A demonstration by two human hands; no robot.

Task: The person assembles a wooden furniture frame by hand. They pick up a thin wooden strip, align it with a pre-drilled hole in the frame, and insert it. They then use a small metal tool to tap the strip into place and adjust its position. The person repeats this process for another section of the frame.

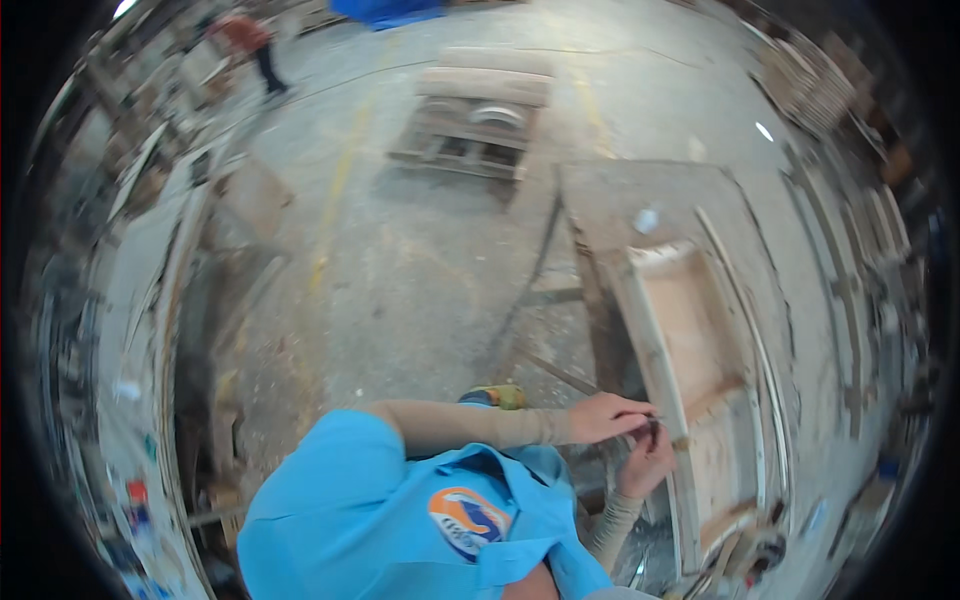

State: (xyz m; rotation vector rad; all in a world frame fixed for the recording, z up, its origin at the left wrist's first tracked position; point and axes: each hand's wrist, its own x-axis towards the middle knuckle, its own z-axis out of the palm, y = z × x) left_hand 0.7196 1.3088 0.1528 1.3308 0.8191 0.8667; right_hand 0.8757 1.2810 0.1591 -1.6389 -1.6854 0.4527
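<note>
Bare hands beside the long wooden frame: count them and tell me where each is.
2: the left hand and, lower in the picture, the right hand, fingers close together at the wooden frame's left side. No others show there.

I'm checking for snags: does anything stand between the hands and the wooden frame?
Nothing visible does. The left hand and right hand meet by the left edge of the wooden frame, the right pinching a small dark thing; whether they touch the frame is unclear.
</note>
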